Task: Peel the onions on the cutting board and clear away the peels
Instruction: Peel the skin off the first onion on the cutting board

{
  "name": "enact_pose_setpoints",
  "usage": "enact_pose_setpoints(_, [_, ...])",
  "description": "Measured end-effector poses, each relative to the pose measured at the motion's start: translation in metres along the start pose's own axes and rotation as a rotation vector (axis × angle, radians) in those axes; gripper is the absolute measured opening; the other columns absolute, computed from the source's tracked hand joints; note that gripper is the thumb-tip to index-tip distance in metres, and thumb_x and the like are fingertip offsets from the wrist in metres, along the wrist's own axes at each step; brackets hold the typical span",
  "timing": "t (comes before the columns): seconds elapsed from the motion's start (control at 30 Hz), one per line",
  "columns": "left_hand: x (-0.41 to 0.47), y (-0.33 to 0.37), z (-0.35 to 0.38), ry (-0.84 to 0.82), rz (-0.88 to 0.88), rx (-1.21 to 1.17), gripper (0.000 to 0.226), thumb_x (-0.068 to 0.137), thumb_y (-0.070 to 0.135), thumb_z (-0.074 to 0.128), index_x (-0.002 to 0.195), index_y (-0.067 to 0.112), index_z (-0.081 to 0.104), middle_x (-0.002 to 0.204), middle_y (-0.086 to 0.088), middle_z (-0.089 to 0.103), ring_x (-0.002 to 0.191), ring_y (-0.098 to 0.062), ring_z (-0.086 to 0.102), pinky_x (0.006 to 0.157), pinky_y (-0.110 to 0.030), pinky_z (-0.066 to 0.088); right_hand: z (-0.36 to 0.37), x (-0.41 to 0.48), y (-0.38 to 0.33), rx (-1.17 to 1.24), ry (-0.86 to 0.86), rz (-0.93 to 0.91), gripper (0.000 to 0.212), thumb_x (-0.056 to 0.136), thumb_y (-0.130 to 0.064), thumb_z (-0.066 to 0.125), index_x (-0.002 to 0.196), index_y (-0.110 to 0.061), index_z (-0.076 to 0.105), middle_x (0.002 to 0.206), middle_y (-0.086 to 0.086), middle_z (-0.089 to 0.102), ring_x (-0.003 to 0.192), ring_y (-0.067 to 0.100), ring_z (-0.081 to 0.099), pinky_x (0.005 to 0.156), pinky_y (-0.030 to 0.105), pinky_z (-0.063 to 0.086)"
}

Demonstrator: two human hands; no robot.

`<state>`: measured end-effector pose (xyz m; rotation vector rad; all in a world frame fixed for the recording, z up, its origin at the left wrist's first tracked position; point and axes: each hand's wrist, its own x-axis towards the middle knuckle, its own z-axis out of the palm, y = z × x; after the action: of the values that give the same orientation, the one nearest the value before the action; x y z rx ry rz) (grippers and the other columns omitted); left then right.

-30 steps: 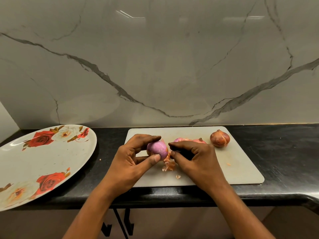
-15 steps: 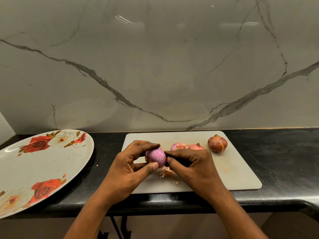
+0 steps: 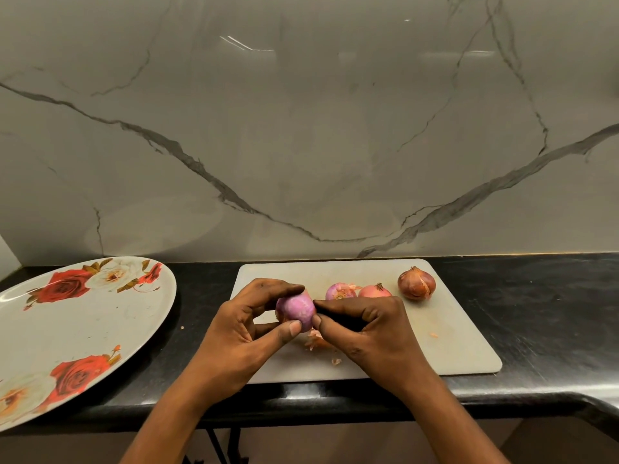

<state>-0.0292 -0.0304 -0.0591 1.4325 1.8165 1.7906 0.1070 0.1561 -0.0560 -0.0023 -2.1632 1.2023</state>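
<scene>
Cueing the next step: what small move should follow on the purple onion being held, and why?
Likely strip the last bit off the smooth purple onion: the right hand pinches its end, the left hand grips it, and the rest looks bare.

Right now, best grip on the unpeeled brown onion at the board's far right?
Take the unpeeled onion by its round belly, probably from above, front and back: stem tip points up, a pink onion sits near its left, bare cutting board elsewhere.
</scene>
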Motion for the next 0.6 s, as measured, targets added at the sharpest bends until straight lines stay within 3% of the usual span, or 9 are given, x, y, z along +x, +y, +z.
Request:
enact_pose_setpoints(0.1, [-0.0002,0.0002,-0.0004,-0.003,-0.006,0.007,0.046,0.089,0.011,0.079,0.133,0.021,0.069,0.129,-0.004,0.065,0.127,-0.034,0.063,0.094,-0.041,0.062,-0.0005,0.0016,-0.0019,-0.009,0.001,-0.009,0.024,0.096,-0.012,0.078,0.115,-0.027,0.083,0.093,-0.016,0.082,0.076,0.014,0.075,0.067,0.040,0.062])
enact_pose_setpoints(0.33, [0.0001,0.0024,-0.0006,-0.006,-0.011,0.000,0.046,0.089,0.013,0.079,0.132,0.028,0.069,0.130,-0.003,0.065,0.128,-0.033,0.063,0.094,-0.039,0.062,-0.0002,0.0011,-0.0012,0.009,0.033,-0.022,0.022,0.097,-0.020,0.075,0.112,-0.034,0.082,0.091,-0.013,0.082,0.077,0.018,0.078,0.068,0.047,0.063])
enact_pose_setpoints(0.6, [-0.0005,0.0050,0.0000,-0.008,-0.019,-0.004,0.046,0.090,0.016,0.079,0.133,0.029,0.068,0.132,-0.003,0.065,0.128,-0.033,0.063,0.094,-0.038,0.062,0.0007,0.0009,0.0016,-0.016,0.067,0.009,0.017,0.097,-0.017,0.076,0.109,-0.024,0.084,0.091,-0.012,0.081,0.081,0.015,0.078,0.072,0.042,0.065])
